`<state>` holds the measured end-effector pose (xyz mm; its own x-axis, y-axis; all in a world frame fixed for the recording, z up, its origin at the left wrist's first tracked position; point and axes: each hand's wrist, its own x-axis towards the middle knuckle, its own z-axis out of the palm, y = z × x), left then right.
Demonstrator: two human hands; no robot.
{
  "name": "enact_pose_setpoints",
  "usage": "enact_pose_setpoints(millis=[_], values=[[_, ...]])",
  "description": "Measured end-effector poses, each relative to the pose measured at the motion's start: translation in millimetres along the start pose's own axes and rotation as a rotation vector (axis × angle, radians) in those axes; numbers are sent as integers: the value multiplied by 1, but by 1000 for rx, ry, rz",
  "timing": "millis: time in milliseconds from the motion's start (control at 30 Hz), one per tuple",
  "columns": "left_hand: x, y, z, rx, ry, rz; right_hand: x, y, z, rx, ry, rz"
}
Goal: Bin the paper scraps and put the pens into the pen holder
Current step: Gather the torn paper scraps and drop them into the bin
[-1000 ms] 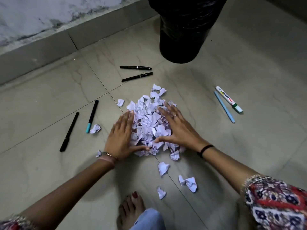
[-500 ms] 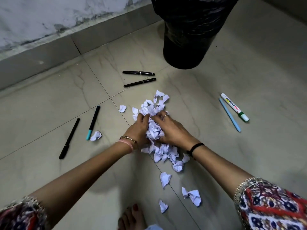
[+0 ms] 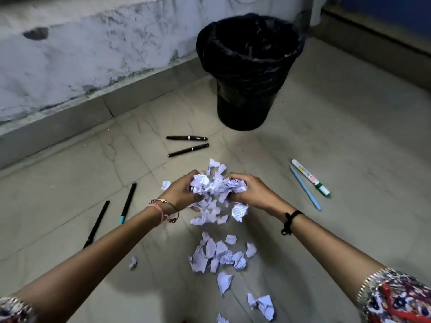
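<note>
My left hand [image 3: 180,192] and my right hand [image 3: 253,192] press a bundle of white paper scraps [image 3: 217,186] between them, lifted above the tiled floor. A few pieces drop from the bundle. More loose scraps [image 3: 218,254] lie on the floor below and nearer to me. A black bin [image 3: 248,73] with a black liner stands ahead, its mouth open. Two black pens [image 3: 187,144] lie in front of the bin. A black pen [image 3: 96,223] and a teal-tipped pen [image 3: 127,202] lie at the left. A white marker [image 3: 310,177] and a light blue pen [image 3: 305,187] lie at the right.
A grey skirting and stained white wall [image 3: 70,66] run along the left and back. A dark blue edge [image 3: 396,26] borders the far right. Single scraps [image 3: 133,262] lie scattered near my arms. No pen holder is in view.
My hands have closed on a bundle of scraps and raised it off the floor, with pieces falling away. The view has tilted up, showing the whole bin.
</note>
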<state>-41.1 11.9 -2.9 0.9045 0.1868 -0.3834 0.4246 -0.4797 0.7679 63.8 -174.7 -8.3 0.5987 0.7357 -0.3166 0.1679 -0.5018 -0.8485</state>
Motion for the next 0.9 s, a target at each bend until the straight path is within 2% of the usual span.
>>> enact_pose_setpoints(millis=[200, 400, 500, 633, 733, 900], values=[[15, 75, -46, -224, -86, -10, -6, -61, -73, 138, -31, -20], [60, 189, -111, -343, -89, 124, 23, -143, -170, 209, 74, -148], [101, 235, -133, -378, -42, 135, 52, -173, -217, 260, 164, -146], [159, 277, -148, -472, 8, 54, 101, -187, -262, 343, 261, -73], [198, 287, -150, -391, 76, 50, 139, -184, -276, 351, 312, 52], [227, 289, -145, -342, 114, -37, 176, -173, -278, 225, 360, 272]])
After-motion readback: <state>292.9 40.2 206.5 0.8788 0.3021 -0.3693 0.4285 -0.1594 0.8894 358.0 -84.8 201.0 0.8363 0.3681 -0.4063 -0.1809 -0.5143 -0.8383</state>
